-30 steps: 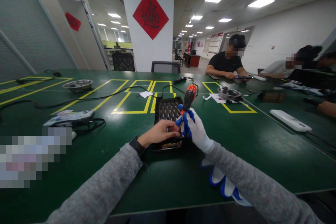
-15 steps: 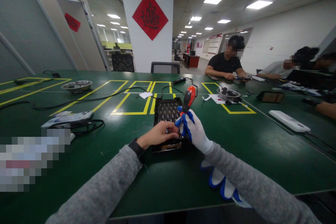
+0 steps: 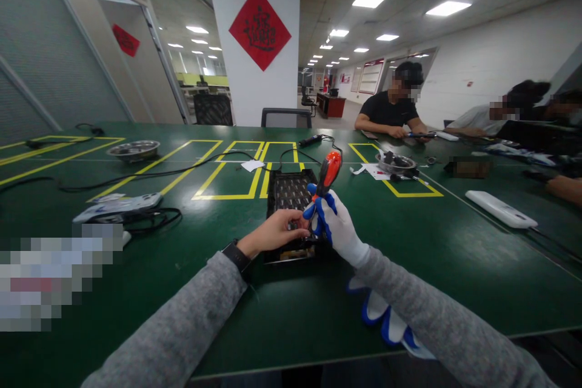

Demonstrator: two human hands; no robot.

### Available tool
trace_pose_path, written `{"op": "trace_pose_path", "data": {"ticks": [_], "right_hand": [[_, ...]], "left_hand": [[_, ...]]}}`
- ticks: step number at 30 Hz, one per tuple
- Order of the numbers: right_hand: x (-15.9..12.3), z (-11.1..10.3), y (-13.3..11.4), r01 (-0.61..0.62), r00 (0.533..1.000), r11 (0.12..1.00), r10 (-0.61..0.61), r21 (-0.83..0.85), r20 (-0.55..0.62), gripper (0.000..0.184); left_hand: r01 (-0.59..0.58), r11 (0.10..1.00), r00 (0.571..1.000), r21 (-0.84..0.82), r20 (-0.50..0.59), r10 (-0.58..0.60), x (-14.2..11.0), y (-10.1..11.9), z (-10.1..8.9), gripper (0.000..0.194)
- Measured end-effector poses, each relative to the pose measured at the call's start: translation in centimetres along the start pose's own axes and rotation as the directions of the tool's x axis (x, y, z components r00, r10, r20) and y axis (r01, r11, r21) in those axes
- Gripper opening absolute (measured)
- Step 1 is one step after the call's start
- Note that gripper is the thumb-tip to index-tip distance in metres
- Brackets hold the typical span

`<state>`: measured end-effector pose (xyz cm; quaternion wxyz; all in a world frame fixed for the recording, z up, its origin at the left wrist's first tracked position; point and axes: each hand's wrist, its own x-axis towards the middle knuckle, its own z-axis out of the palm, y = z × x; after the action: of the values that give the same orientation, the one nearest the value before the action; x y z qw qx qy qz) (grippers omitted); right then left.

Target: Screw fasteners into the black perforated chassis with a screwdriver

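Observation:
My right hand (image 3: 340, 224), in a white and blue work glove, grips a screwdriver (image 3: 329, 173) by the lower part of its red and black handle. The screwdriver leans a little to the right, its tip hidden behind my fingers. Bare, my left hand (image 3: 277, 231) rests over the near part of a black case (image 3: 292, 191), thumb and fingers pinched close to the screwdriver's lower end. What is between them is too small to make out. Rows of small metallic pieces show inside the case. A second white and blue glove (image 3: 391, 321) lies under my right forearm.
A metal bowl (image 3: 134, 150) stands far left, another bowl (image 3: 396, 162) with dark parts right of the case. A white power strip (image 3: 500, 209) lies at right, a phone (image 3: 119, 206) with black cable at left. Other people sit at the table's far right.
Both hands stay at the case, with the screwdriver held in nearly the same spot. Its handle leans slightly more to the right. The view has shifted a little.

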<state>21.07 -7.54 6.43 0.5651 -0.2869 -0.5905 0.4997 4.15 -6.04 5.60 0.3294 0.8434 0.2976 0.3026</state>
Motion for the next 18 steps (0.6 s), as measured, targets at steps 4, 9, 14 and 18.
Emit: {"op": "trace_pose_path", "data": {"ticks": [4,9,14,18], "right_hand": [[0.11,0.01,0.04,-0.015,1.000,0.999,0.014,0.041,0.011,0.034],[0.08,0.02,0.02,-0.007,1.000,0.999,0.007,0.035,0.005,0.031],[0.02,-0.03,-0.01,0.027,0.999,1.000,-0.027,-0.016,-0.032,0.032],[-0.01,-0.11,0.12,0.012,1.000,1.000,-0.013,-0.014,-0.007,0.035]], "left_hand": [[-0.048,0.999,0.998,0.013,0.031,0.047,-0.05,-0.10,-0.24,0.017],[-0.039,0.999,0.999,0.014,0.019,0.039,0.01,0.00,-0.23,0.019],[-0.022,0.999,1.000,0.024,-0.016,0.022,0.05,0.00,-0.14,0.019],[-0.082,0.996,0.997,0.031,-0.003,0.082,0.09,-0.34,-0.25,0.018]]}}
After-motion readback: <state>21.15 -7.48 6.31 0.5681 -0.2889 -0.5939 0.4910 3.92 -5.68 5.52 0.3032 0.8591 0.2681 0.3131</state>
